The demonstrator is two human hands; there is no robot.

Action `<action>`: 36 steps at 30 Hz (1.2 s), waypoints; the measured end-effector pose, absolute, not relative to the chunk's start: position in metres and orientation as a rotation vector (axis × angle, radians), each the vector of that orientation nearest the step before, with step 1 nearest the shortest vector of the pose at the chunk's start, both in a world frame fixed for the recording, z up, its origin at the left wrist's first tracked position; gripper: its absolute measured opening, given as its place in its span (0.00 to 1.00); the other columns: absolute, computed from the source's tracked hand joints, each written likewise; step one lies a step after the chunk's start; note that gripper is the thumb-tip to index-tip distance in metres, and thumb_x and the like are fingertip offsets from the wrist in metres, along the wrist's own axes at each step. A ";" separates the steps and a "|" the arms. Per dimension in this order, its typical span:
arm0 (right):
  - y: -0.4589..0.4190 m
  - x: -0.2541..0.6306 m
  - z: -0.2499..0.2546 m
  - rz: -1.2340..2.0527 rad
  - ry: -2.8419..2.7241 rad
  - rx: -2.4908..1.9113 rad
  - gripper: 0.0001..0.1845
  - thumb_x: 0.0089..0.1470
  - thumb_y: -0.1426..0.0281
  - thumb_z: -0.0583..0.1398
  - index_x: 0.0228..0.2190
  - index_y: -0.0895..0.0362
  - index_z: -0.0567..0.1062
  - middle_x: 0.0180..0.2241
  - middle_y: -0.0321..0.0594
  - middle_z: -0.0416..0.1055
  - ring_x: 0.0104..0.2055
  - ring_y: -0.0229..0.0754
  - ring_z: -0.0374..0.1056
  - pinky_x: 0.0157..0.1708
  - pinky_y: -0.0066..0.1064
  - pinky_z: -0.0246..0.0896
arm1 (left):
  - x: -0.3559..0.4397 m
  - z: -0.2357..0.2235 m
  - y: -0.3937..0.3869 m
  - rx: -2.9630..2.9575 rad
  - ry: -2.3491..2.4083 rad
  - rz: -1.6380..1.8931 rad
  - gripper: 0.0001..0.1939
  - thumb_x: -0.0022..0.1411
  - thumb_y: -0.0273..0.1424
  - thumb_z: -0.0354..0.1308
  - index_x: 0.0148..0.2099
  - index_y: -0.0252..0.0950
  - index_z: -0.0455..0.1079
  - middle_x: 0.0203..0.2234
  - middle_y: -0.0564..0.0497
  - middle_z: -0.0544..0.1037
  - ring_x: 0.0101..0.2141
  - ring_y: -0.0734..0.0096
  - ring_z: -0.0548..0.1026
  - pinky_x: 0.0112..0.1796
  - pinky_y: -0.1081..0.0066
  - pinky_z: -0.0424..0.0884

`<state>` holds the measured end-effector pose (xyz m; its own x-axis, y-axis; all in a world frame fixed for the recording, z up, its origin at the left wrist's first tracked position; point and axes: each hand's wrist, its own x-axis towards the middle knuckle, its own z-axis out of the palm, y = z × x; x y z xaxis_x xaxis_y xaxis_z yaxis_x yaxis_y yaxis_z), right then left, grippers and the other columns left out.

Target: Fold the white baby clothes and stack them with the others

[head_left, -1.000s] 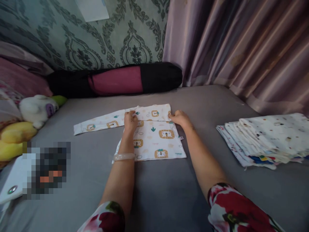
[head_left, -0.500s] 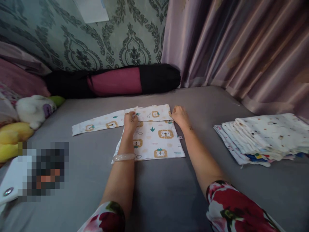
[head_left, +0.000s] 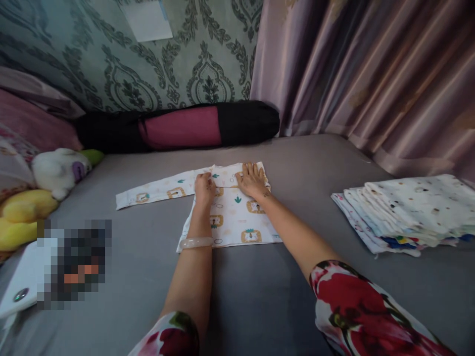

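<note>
We cannot see the shirt (head_left: 237,217) beneath the right hand (head_left: 253,182) and left hand (head_left: 205,188), nor whether the latter grips it. A pixelated patch (head_left: 79,264) masks something; the edges cut off the clothes pile (head_left: 415,205), yellow toy (head_left: 27,207), paper (head_left: 148,22) and sleeves (head_left: 356,306).

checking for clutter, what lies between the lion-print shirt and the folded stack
The head view shows gray sheet between the lion-print shirt and folded stack, with the right forearm slanting across part of it.
</note>
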<state>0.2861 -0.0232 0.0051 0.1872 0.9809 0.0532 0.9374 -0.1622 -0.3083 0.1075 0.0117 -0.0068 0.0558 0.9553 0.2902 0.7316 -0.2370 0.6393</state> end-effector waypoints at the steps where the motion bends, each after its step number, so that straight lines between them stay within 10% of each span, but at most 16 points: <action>1: -0.023 0.288 0.006 0.242 -1.836 -2.199 0.35 0.66 0.56 0.42 0.66 0.64 0.51 0.69 0.53 0.42 0.70 0.56 0.34 0.65 0.51 0.25 | 0.108 -0.008 0.012 2.028 1.694 0.982 0.20 0.57 0.21 0.48 0.49 0.32 0.72 0.46 0.39 0.72 0.49 0.57 0.72 0.54 0.61 0.66; 29: -0.021 0.315 0.008 0.126 -1.862 -2.373 0.38 0.65 0.57 0.40 0.64 0.73 0.51 0.67 0.59 0.45 0.69 0.56 0.41 0.64 0.46 0.38 | 0.120 0.010 -0.009 2.126 2.038 0.579 0.19 0.64 0.26 0.47 0.54 0.41 0.69 0.57 0.43 0.68 0.52 0.51 0.64 0.48 0.52 0.61; 36: -0.016 0.268 0.024 0.009 -2.053 -2.131 0.32 0.66 0.62 0.41 0.65 0.65 0.54 0.69 0.53 0.43 0.70 0.52 0.36 0.66 0.50 0.28 | 0.106 0.030 -0.006 1.917 2.066 0.775 0.16 0.65 0.30 0.49 0.52 0.41 0.71 0.60 0.44 0.67 0.56 0.48 0.63 0.52 0.48 0.59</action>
